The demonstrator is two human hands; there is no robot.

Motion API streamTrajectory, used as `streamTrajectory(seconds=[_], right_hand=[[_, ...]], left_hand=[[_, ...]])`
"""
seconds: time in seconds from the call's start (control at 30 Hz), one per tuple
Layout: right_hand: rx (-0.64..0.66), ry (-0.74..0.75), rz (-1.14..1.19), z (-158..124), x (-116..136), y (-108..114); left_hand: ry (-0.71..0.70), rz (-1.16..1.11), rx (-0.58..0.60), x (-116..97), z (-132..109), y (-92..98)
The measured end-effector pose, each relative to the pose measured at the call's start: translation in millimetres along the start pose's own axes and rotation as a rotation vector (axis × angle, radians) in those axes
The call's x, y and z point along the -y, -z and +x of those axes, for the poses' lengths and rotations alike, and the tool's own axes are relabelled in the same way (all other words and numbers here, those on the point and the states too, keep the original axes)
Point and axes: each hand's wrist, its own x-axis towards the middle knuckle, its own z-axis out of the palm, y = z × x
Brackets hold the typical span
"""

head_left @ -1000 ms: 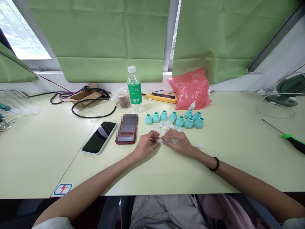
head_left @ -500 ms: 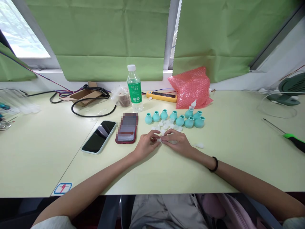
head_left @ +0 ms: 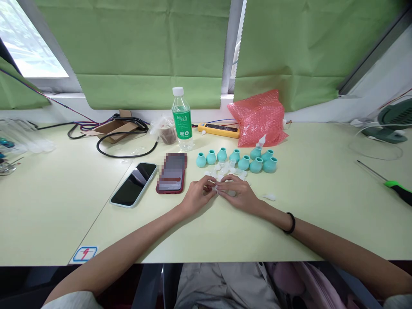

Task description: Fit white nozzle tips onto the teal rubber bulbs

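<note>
Left hand [head_left: 200, 196] and right hand [head_left: 237, 193] share a fingertip grip on a tiny whitish piece [head_left: 216, 188], just short of the loose clear bits [head_left: 222, 167]; lopsided pressure could easily pop it out.

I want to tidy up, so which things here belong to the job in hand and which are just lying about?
Likely the job:
white pieces
teal bulbs
loose tip

Seemingly just lying about:
pale phone
red phone
bottle
pink bag
yellow device
screwdriver
cable
box
fan
</note>
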Motion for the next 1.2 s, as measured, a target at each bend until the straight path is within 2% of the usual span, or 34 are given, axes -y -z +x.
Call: streamTrajectory(seconds=[0.17,0.33,0.5,0.67,0.83,1.03,1.2], right_hand=[[0.045,-0.063,-0.031,-0.7,3.6,0.9],[0.025,-0.092,-0.146,-1.9,-0.2,1.0],[0.088,-0.050,-0.235,-2.0,-1.3,0.9],[-0.009,0.071,-0.254,-2.3,0.5,2.7],[-0.115,0.234,-0.204,-3.3,-0.2,3.1],[-0.162,0.283,-0.115,-3.2,0.1,1.9],[-0.154,0.260,-0.023,-4.3,5.0,2.6]], left_hand=[[-0.061,0.107,0.014,-1.8,0.1,1.2],[-0.049,0.131,-0.019,1.8,-0.4,-0.2],[-0.064,0.095,-0.058,0.6,-1.1,-1.3],[-0.062,0.042,-0.080,-14.6,-1.0,2.6],[0.055,-0.044,0.046,-18.7,-1.5,3.5],[0.029,-0.053,0.073,-19.1,-2.1,4.6],[-0.007,-0.034,0.081,-22.9,-3.6,7.9]])
